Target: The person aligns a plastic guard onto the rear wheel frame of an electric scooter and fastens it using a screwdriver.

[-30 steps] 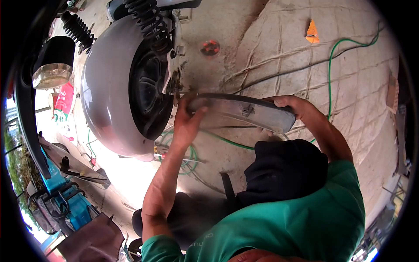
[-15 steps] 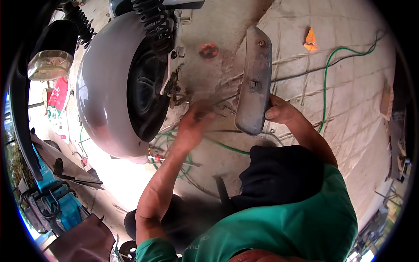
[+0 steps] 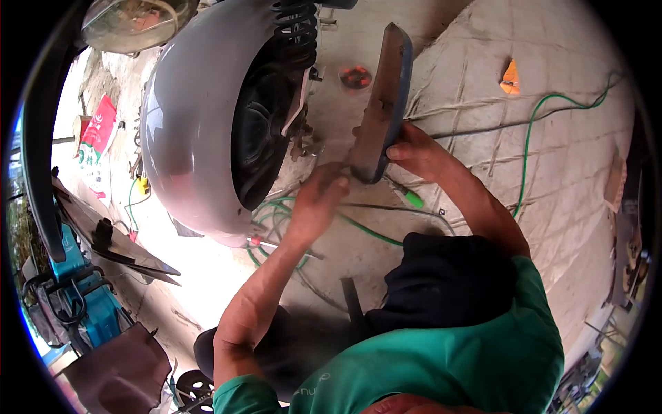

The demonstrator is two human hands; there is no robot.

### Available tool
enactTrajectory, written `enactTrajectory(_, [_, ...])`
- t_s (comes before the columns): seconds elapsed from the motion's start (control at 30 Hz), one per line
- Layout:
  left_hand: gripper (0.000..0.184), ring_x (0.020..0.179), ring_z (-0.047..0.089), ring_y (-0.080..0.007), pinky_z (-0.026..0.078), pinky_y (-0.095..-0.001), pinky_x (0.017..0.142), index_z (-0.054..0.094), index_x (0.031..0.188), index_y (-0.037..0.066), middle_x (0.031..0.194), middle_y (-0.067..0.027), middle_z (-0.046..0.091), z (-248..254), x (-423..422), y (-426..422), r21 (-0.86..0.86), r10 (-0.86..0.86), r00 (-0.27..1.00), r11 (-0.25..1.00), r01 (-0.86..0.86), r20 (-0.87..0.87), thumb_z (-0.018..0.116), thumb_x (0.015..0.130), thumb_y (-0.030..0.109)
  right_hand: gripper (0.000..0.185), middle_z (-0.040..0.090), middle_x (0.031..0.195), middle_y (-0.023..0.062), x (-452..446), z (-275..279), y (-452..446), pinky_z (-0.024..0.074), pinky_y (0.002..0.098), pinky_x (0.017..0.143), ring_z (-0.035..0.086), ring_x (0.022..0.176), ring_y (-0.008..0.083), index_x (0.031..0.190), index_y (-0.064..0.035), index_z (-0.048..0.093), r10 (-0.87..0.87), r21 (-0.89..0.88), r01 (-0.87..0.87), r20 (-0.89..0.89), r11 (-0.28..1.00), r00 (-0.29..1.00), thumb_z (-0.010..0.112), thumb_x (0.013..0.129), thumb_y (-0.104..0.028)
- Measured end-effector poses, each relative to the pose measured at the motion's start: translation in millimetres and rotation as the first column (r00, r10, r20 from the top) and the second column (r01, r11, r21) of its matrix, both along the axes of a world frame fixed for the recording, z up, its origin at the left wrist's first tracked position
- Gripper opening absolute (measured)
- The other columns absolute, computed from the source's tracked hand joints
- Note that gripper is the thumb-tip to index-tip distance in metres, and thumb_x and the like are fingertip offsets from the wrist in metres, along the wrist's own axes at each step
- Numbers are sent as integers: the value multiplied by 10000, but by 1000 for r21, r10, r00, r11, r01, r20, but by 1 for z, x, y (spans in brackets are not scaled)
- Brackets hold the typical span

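Observation:
A long, narrow grey panel [image 3: 381, 103], rounded at its ends, is held up on edge over the floor. My right hand [image 3: 417, 153] grips its lower right side, thumb on the near face and fingers partly hidden behind it. Close to the panel's lower left end is my left hand [image 3: 318, 203], fingers curled in; whatever it may hold is hidden, and I cannot tell if it touches the panel. Left of both hands stands a wheel [image 3: 265, 127] under a glossy silver-grey fender [image 3: 189, 124], with a black coil spring [image 3: 295, 34] above.
A green-handled tool [image 3: 414, 199] lies on the floor below the panel. A green hose [image 3: 529, 145] and dark cable cross the floor. A round dish of red-orange pieces [image 3: 356, 77] and an orange scrap [image 3: 510, 77] lie farther off. A red-and-white bag [image 3: 100, 131] is at left.
The panel has turned from showing its broad face to a more edge-on, tilted pose. My left hand has come nearer its lower end. The view has shifted, and the green-handled tool now shows.

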State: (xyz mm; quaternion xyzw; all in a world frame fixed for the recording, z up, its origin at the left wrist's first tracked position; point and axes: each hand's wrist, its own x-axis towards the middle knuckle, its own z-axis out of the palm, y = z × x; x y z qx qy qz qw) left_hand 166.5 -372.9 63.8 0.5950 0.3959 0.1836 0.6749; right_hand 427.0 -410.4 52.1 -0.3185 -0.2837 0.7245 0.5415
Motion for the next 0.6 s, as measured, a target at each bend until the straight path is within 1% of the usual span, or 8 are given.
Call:
enactTrajectory(0.13, [483,934,667,-165,514,-291,796,534,1355,17,1127,-85,658,-2,-10,-3,-4,13,1000,1000,-13,-20,596,1019,359,780,533,1386,140,-9,7,15,454,457,1076,528,1289,271,1458,-22,358,5,-15,-5,21,1000,1000,786,823,-169])
enactTrajectory(0.23, [464,909,657,-148,509,-283,784,547,1336,10,1100,-75,664,-12,-20,-5,25,8,999,1000,-6,-45,624,1009,329,714,557,1336,119,-17,12,27,475,463,1048,549,1254,261,1430,-18,392,3,11,-4,42,1000,999,769,842,-168])
enactTrajectory(0.3, [448,888,646,-137,505,-277,773,559,1316,4,1071,-68,669,-22,-28,-5,120,-26,995,992,38,-101,643,1000,310,670,573,1303,109,-22,12,35,480,459,1041,557,1241,254,1399,-26,425,-8,-9,9,65,1000,998,770,845,-179])
enactTrajectory(0.37, [432,871,636,-131,503,-273,763,570,1296,-1,1039,-62,673,-27,-33,-5,165,-49,992,984,68,-118,655,994,295,626,585,1277,98,-27,14,41,482,456,1037,562,1232,246,1368,-36,455,-10,-22,12,98,1000,995,769,848,-187])
enactTrajectory(0.43, [417,861,629,-128,502,-271,756,579,1279,-4,1009,-58,676,-27,-37,-8,163,-62,992,983,80,-114,661,991,285,583,595,1259,88,-32,16,48,479,454,1038,564,1226,238,1339,-47,481,3,-29,1,137,1000,991,767,852,-192])
enactTrajectory(0.53, [393,862,629,-130,504,-268,762,590,1261,-4,983,-54,680,-27,-44,-9,146,-74,986,985,96,-150,670,984,263,558,604,1240,77,-38,5,63,475,439,1036,571,1217,230,1326,-62,492,9,-27,-5,134,1000,991,762,857,-196])
enactTrajectory(0.6, [378,869,632,-133,506,-270,779,595,1256,-3,978,-58,682,-27,-48,-11,111,-59,988,991,75,-144,675,979,240,584,604,1246,73,-40,-3,72,474,430,1033,578,1207,224,1355,-70,476,8,-34,-3,159,999,987,758,859,-194])
